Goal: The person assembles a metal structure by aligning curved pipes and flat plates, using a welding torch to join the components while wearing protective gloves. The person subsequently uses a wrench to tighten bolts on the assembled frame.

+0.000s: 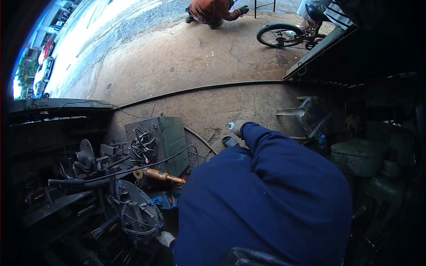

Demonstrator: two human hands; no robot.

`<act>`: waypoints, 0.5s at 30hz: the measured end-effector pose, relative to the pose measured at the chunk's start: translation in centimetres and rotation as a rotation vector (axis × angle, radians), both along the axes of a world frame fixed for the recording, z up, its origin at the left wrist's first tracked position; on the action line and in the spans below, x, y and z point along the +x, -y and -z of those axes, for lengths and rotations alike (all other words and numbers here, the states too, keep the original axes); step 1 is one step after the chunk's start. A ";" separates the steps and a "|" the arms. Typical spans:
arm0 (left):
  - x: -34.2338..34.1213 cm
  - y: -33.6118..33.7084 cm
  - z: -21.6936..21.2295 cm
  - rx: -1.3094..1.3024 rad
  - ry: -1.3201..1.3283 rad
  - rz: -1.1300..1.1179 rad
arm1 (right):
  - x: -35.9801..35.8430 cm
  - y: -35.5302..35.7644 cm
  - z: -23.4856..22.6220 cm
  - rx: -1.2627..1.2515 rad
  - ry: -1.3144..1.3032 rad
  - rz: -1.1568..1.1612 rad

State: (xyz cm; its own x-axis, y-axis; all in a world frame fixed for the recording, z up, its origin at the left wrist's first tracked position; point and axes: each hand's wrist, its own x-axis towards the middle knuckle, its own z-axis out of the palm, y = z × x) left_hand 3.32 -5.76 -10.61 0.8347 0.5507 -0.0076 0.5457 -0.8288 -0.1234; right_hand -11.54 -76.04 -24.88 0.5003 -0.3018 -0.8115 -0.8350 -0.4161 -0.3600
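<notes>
On your L, a dark round pan (pixel 128 190) w/ metal bits sits in the clutter. Orange power tool (pixel 159 175) lies near its upper R edge. Your gloved L hand (pixel 166 238) is just beside the pan's lower R rim; can't tell if it's gripping. Then the grey-green metal box (pixel 173 142). Approx. mid-view, over the floor, the wrench (pixel 230 126) pokes from your gloved R hand (pixel 241 127), fingers closed round it: open end points L, long axis approx. L–R, rest hidden. Hands well apart. Far R: blue bottle (pixel 322 142).
</notes>
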 end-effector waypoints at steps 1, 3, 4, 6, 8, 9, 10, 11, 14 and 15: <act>-0.2 0.0 -0.1 0.000 -0.001 0.005 | -0.1 0.1 -0.1 -0.003 -0.016 -0.017; 0.1 0.2 0.0 0.002 -0.004 0.009 | -0.3 0.1 1.0 -0.014 -0.068 -0.080; 0.1 0.1 -0.1 0.003 -0.007 0.010 | -0.4 0.1 1.1 -0.017 -0.066 -0.087; 0.1 0.2 0.0 0.004 -0.008 0.015 | -0.6 0.2 1.5 -0.021 -0.064 -0.100; 0.1 0.4 0.0 0.000 -0.013 0.023 | -0.8 0.5 2.7 -0.023 -0.066 -0.114; 0.1 0.3 0.0 0.001 -0.014 0.022 | -0.8 0.4 3.0 -0.021 -0.066 -0.116; 0.0 0.2 -0.1 0.004 -0.014 0.022 | -0.7 0.4 3.2 -0.020 -0.067 -0.118; -0.1 0.2 -0.1 0.005 -0.012 0.020 | -0.7 0.3 3.3 -0.018 -0.068 -0.111; -0.1 0.3 -0.1 0.006 -0.012 0.023 | -0.7 0.0 3.9 -0.028 -0.053 -0.093; -0.1 0.4 -0.1 0.006 -0.017 0.024 | -0.6 0.0 4.2 -0.035 -0.045 -0.088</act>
